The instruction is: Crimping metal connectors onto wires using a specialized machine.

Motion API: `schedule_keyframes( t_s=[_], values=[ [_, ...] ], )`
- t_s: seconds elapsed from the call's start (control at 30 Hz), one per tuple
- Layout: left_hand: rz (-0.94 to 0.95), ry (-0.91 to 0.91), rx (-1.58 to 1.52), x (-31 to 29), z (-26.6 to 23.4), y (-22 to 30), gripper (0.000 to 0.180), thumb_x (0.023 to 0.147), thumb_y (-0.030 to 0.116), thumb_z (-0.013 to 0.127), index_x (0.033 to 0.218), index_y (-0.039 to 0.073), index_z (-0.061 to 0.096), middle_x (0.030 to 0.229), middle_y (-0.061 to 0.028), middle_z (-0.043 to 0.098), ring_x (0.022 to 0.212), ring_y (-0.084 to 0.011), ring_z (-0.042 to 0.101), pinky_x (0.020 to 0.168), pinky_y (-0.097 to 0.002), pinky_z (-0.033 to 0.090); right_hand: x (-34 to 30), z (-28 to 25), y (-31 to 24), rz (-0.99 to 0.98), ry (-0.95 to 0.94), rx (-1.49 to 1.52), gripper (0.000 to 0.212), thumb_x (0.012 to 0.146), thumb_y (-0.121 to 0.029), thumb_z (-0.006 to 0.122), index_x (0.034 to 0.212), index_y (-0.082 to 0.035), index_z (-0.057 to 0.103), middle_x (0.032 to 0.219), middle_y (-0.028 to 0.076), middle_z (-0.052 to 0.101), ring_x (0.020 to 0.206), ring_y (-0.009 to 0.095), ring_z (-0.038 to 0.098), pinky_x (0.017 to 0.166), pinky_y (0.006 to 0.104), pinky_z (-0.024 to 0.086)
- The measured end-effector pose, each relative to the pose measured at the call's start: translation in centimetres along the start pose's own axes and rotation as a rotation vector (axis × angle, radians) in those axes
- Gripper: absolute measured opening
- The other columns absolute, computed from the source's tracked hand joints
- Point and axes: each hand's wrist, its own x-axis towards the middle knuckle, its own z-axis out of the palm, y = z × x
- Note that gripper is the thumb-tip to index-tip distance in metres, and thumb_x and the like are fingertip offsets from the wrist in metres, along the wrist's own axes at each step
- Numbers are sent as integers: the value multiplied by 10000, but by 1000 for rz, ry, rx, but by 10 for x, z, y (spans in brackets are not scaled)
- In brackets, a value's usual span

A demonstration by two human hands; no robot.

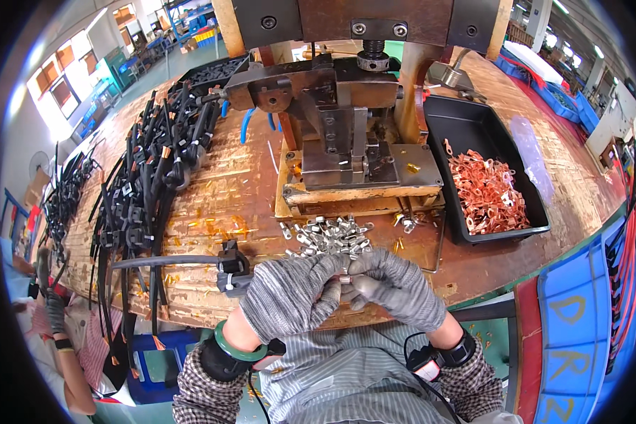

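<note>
Both my hands wear grey knit gloves and meet at the front edge of the wooden bench. My left hand [290,293] is closed around the end of a black cable [166,261] with a black connector block [232,267] on it. My right hand [396,286] pinches a small silver metal terminal [346,278] against the cable end between the two hands. Just beyond my fingers lies a heap of silver terminals [332,237]. Behind that stands a metal press fixture [339,134].
A black tray [473,127] at the right holds copper terminals [487,194]. Bundles of black cables [145,177] cover the bench's left side. Another person's gloved hand [53,307] is at the far left. A blue bin [576,332] stands at the lower right.
</note>
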Motion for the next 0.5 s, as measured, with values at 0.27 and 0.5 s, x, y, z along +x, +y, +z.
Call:
schedule_keyframes(
  t_s=[0.27,0.5],
  values=[
    [32,32,10,-7,-2,4,317,733,219,637,1008,85,559,799,-111,613,653,-285,610,548,-356,490,-3,12,5,31,42,188,168,853,-64,570,1002,7,544,979,86,585,858,174,612,671,302,562],
    [-103,819,349,-94,21,-11,473,660,334,751,982,76,521,997,-116,509,897,-265,539,741,-372,470,4,17,15,119,148,295,108,848,-29,539,950,2,551,866,128,625,775,225,646,638,312,571]
  ],
)
